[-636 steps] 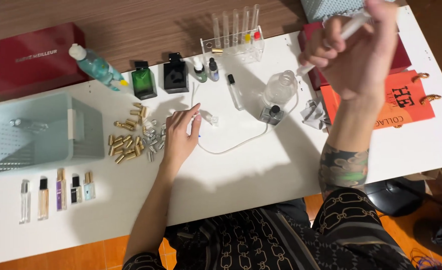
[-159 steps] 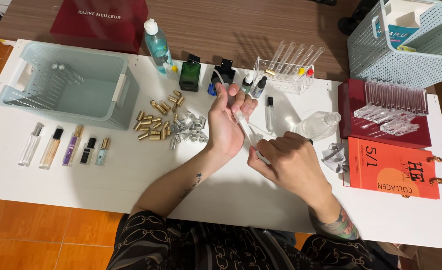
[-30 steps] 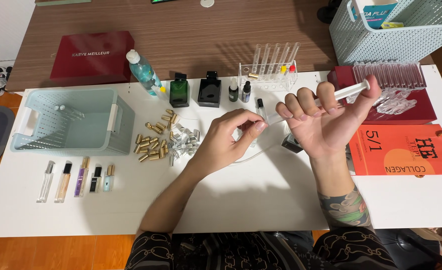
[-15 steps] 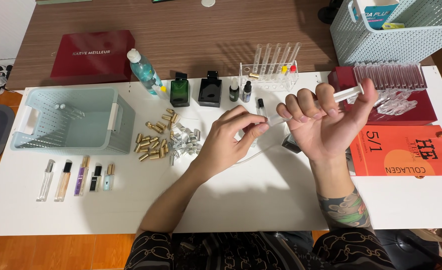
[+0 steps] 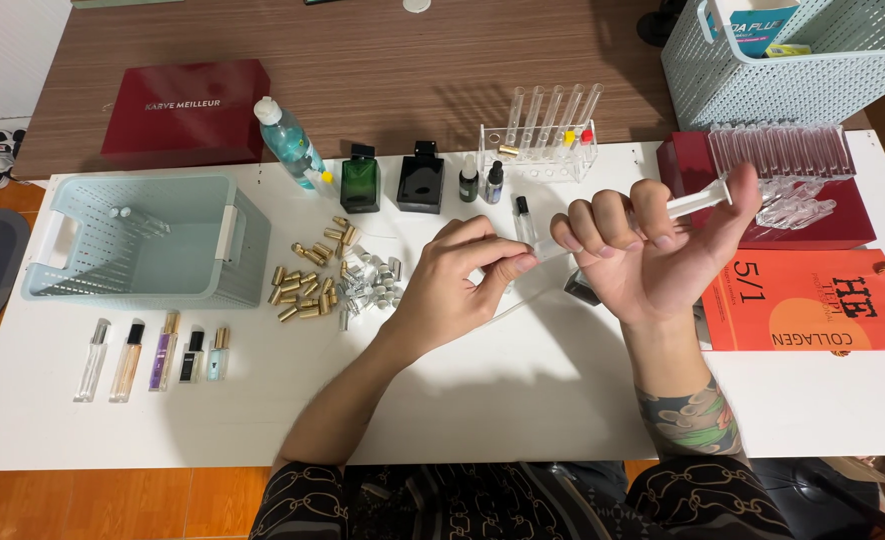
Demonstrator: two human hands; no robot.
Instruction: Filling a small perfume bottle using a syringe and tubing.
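Presently, itemised:
Right hand (image 5: 653,255): gripping a clear syringe (image 5: 698,202) (fingers curled), above the desk (image 5: 523,400) centre.
Left hand (image 5: 458,285): pinching a small vial (image 5: 543,250) at the syringe's tip.

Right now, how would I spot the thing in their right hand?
Find the orange booklet on the white table. Left of it, the right hand grips a clear plastic syringe, the only one with a white plunger.
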